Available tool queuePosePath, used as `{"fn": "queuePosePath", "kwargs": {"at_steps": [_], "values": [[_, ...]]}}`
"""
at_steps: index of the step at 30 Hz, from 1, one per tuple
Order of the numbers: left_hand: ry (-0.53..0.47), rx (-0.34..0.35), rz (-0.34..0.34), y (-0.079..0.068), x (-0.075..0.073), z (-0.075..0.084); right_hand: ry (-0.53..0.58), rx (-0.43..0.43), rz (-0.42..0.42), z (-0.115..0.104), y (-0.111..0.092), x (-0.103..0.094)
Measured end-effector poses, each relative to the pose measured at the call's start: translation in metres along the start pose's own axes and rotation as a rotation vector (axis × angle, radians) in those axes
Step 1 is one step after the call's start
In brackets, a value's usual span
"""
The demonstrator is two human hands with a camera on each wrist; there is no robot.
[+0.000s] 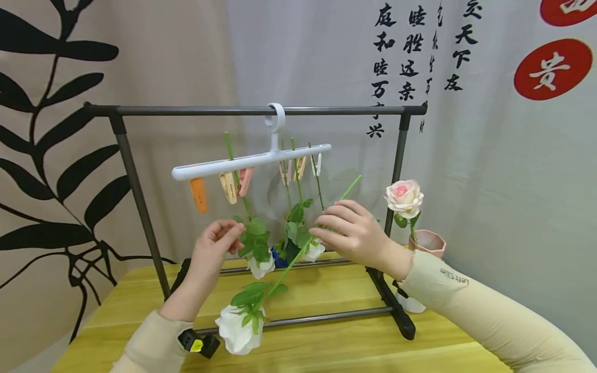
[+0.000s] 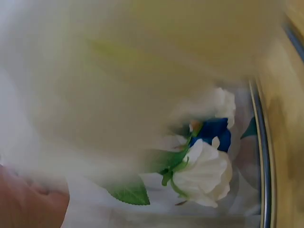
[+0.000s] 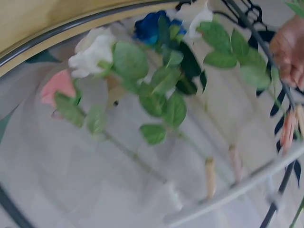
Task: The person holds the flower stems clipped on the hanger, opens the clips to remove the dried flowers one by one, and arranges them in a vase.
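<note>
My right hand (image 1: 352, 233) holds the green stem of a white artificial rose (image 1: 241, 329), its bloom tilted down toward the table's front. My left hand (image 1: 212, 254), fingers loosely bent with thumb near index finger, is beside the leaves of a hanging white rose (image 1: 261, 265); no object shows in it. A white clip hanger (image 1: 252, 161) hangs above both hands. Its clothespins include an orange one (image 1: 199, 195), a yellow one (image 1: 228, 187) and a pink one (image 1: 245, 181). Several flowers hang head down from it, among them a blue rose (image 3: 154, 28) and a pink rose (image 3: 58, 88).
A dark metal rack (image 1: 186, 111) carries the hanger and stands on a yellow wooden table (image 1: 326, 342). At the right, a pale pink rose (image 1: 404, 198) rises from a pink pot (image 1: 430, 242). Behind hangs a curtain (image 1: 317, 52) with black characters and leaf prints.
</note>
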State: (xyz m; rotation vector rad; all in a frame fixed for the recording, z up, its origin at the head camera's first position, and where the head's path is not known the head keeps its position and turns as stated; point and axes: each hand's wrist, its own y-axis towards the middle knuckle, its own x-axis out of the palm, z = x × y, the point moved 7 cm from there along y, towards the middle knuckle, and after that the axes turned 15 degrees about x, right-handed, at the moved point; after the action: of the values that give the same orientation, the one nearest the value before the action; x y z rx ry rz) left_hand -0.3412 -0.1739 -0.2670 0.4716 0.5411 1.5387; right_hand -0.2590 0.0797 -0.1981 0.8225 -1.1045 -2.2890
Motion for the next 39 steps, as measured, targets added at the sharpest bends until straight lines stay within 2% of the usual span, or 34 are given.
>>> {"fn": "queuePosePath", "kwargs": {"at_steps": [3,7,11,16,20,23,26,30,34,37,39], "values": [[0.032,-0.007,0.083,0.01,-0.008,-0.005,0.013,0.078,0.02,0.013,-0.007,-0.018],[0.035,0.02,0.146,0.025,-0.008,-0.007,0.053,0.223,0.093,0.032,-0.015,-0.044],[0.015,0.049,0.171,0.04,-0.003,-0.003,0.099,0.367,0.206,0.05,-0.022,-0.066],[-0.053,0.05,0.174,0.05,0.003,0.0,0.153,0.542,0.284,0.072,-0.035,-0.085],[-0.139,0.052,0.191,0.053,0.001,-0.002,0.138,0.696,0.294,0.089,-0.044,-0.098],[-0.161,0.031,0.215,0.054,-0.007,-0.004,0.124,0.821,0.28,0.103,-0.052,-0.104],[-0.165,0.025,0.242,0.057,-0.015,-0.004,0.155,0.985,0.266,0.12,-0.064,-0.106],[-0.178,0.04,0.249,0.062,-0.017,-0.002,0.236,1.29,0.254,0.143,-0.094,-0.106],[-0.205,0.035,0.24,0.065,-0.014,-0.003,0.424,1.581,0.308,0.16,-0.128,-0.104],[-0.208,0.037,0.238,0.067,-0.011,-0.002,0.573,1.732,0.352,0.167,-0.15,-0.1],[-0.211,0.038,0.234,0.069,-0.009,-0.002,0.624,1.806,0.346,0.168,-0.164,-0.098]]}}
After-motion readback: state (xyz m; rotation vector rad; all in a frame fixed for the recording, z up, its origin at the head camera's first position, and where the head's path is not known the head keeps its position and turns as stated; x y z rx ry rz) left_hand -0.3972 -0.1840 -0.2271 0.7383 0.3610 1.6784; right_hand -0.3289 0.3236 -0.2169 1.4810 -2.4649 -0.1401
